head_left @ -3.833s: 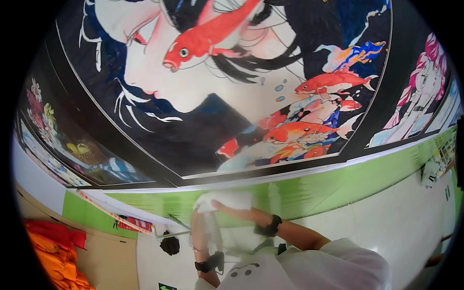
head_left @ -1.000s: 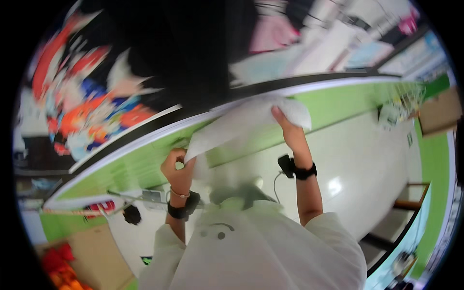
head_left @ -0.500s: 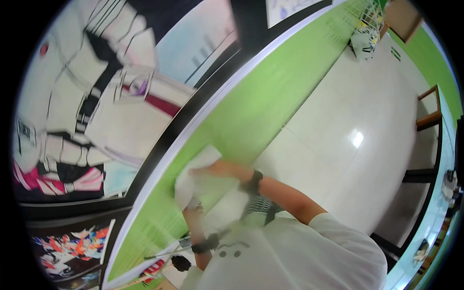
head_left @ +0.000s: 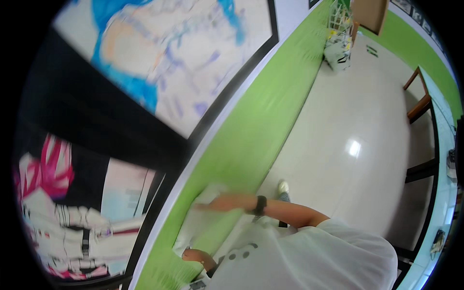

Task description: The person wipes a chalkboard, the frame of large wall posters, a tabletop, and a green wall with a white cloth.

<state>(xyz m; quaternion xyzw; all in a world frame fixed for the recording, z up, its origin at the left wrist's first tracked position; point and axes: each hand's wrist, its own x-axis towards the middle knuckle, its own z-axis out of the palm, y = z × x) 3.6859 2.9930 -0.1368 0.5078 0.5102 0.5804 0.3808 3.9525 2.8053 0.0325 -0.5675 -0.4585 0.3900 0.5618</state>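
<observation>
White sheet [head_left: 194, 226] in fingers [head_left: 187, 254], bag [head_left: 337, 55] beyond

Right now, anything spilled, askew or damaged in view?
Nothing clearly stands out. The bright patch on the pale floor looks like reflected light, not a spill; the white sheet is too blurred to check for damage.

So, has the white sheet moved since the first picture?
Yes: the white sheet went rightward along the green wall, from below the fish painting to below the pink-and-white picture.
</observation>
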